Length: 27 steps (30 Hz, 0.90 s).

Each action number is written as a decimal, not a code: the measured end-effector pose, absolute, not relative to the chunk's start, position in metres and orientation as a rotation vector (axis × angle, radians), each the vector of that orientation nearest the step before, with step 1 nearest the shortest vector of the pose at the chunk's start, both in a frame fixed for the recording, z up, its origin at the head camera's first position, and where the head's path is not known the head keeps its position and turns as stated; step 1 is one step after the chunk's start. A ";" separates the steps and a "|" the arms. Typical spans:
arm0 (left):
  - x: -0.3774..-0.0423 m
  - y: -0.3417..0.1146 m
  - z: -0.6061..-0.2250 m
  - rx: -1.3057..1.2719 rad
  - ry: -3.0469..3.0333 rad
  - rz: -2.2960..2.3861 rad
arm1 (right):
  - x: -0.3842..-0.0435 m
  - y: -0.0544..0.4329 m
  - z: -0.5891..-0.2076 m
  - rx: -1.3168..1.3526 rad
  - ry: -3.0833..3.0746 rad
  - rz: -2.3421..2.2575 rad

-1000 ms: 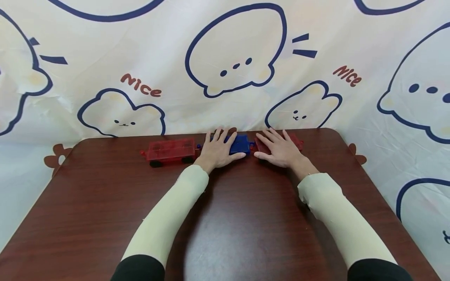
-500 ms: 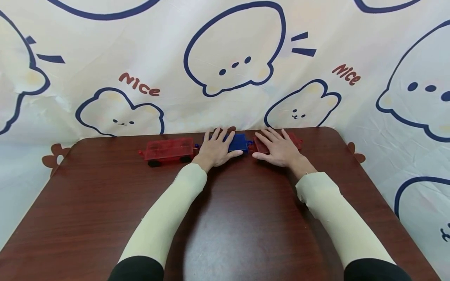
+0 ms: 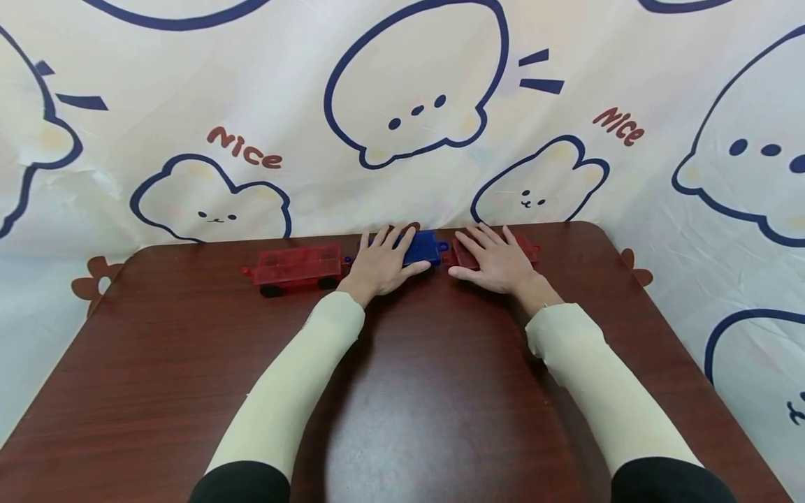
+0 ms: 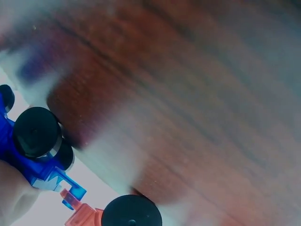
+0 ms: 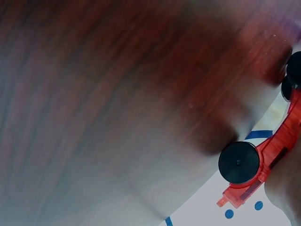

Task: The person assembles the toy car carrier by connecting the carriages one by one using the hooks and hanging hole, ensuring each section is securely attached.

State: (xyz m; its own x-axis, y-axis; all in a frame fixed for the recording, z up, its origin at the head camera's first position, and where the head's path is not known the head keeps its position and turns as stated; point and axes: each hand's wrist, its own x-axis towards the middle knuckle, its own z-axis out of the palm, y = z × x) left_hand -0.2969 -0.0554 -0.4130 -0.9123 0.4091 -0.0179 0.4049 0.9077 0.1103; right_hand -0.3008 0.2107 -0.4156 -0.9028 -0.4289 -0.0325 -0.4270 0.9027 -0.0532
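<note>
A blue toy train wagon [image 3: 424,247] stands near the back edge of the table, and my left hand [image 3: 379,267] rests over its left part, fingers spread. To its right my right hand [image 3: 501,267] lies over a translucent red wagon [image 3: 525,249], also with straight, spread fingers. In the left wrist view the blue coupling [image 4: 73,187] meets the red wagon's hitch [image 4: 81,216]. Along the left end of the row is a longer-showing red wagon [image 3: 299,265] with black wheels, its right end close to my left hand. The right wrist view shows one black wheel [image 5: 239,162] of the right wagon.
The dark brown wooden table [image 3: 402,391] spreads out in front of the wagons. Right behind its back edge hangs a white cloth [image 3: 302,84] printed with blue cartoon outlines, which also covers both sides.
The head view has tilted and shifted slightly. Both hands and the wagons keep the same places relative to the table.
</note>
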 end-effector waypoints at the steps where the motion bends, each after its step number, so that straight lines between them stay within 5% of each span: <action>1: -0.297 -0.056 -0.413 0.648 3.032 0.167 | -0.301 0.210 -0.415 -0.678 3.023 -0.069; 27: -0.296 -0.060 -0.415 0.692 3.035 0.167 | -0.307 0.206 -0.419 -0.605 3.055 -0.029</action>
